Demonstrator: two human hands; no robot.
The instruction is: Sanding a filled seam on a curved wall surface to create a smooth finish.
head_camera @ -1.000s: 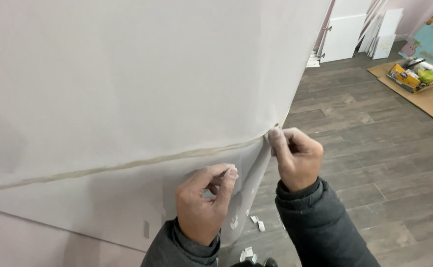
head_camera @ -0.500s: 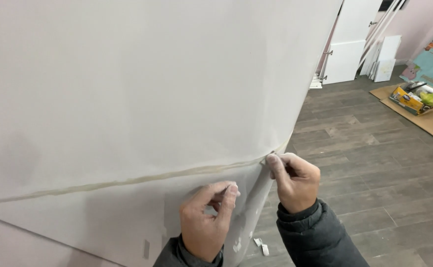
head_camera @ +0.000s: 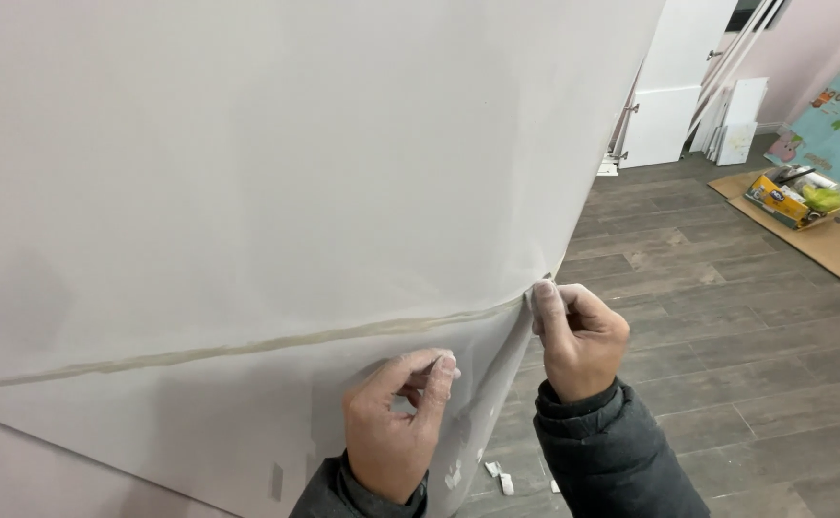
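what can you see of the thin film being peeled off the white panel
The film looks thin, pale and translucent, like a protective plastic sheet. It is partly lifted at the lower right corner of the white panel, hanging loose below a yellowish line that crosses the panel. The right hand pinches its top edge at the panel's corner; the left hand grips it lower down. It is wrinkled near the hands.

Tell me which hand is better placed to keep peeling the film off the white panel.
Probably the right hand: its fingers already pinch the film at the panel's edge, on the peel line. The left hand only touches the loosened film lower down.
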